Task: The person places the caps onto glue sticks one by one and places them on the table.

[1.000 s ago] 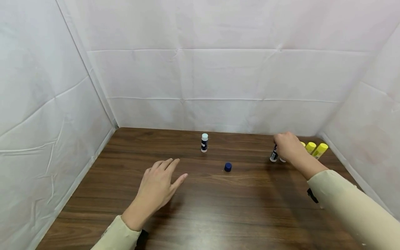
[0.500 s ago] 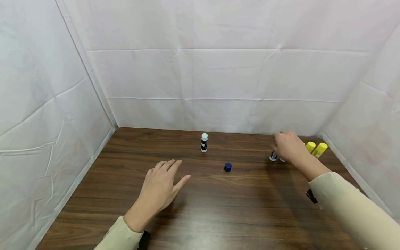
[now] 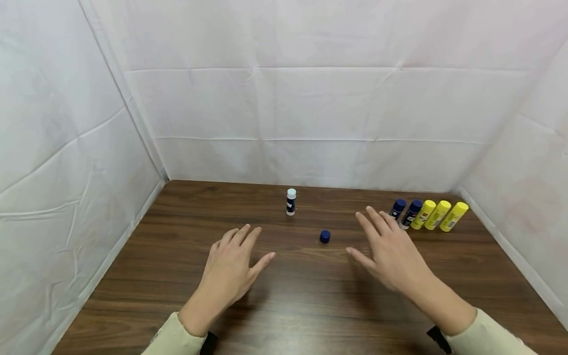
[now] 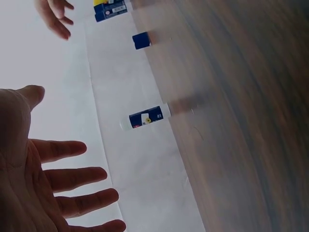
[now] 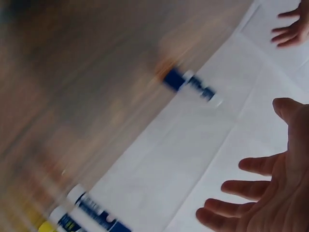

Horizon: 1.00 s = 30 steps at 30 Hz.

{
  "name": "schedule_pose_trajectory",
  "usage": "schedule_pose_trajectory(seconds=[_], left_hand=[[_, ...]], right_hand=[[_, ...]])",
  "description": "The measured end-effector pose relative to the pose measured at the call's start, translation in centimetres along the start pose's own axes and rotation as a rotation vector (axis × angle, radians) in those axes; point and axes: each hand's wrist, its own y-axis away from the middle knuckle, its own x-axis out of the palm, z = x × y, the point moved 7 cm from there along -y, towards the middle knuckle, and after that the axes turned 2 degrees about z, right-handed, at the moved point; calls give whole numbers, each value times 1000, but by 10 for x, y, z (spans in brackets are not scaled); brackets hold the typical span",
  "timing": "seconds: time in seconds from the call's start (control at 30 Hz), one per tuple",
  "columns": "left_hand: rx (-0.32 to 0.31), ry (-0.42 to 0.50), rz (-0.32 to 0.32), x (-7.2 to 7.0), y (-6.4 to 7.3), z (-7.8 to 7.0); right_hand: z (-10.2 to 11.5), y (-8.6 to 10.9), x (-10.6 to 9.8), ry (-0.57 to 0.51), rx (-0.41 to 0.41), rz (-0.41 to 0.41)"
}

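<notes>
An uncapped glue stick [image 3: 290, 203], dark blue and white, stands upright toward the back middle of the table. Nearer the front and to its right sits a dark blue cap [image 3: 325, 236]. My left hand [image 3: 230, 268] hovers over the table left of the cap, fingers spread and holding nothing. On the cap's other side, my right hand [image 3: 392, 251] is likewise spread with nothing in it. Beyond its fingers, two blue-capped glue sticks [image 3: 411, 214] and several yellow glue sticks [image 3: 439, 215] stand in a row; the right hand partly hides the leftmost blue one.
The brown wooden table [image 3: 293, 305] is enclosed by white sheeting [image 3: 319, 103] at the back and on both sides. The row of glue sticks is close to the table's back right corner.
My right hand has left the blue glue sticks and come back left and toward me, its fingers now spread. The whole row shows. My left hand has shifted slightly right.
</notes>
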Motion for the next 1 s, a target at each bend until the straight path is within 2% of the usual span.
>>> schedule_pose_trajectory(seconds=[0.2, 0.37, 0.6, 0.77, 1.0], left_hand=[[5, -8, -13, -1, 2, -5], [4, -17, -20, -1, 2, -7], [2, -10, -5, -1, 2, -10], [20, -8, -22, -3, 0, -12], [61, 5, -51, -2, -11, -18]], right_hand=[[31, 25, 3, -17, 4, 44], [45, 34, 5, -29, 13, 38], [49, 34, 10, -34, 22, 56], [49, 34, 14, -19, 19, 78], [54, 36, 16, -27, 2, 78]])
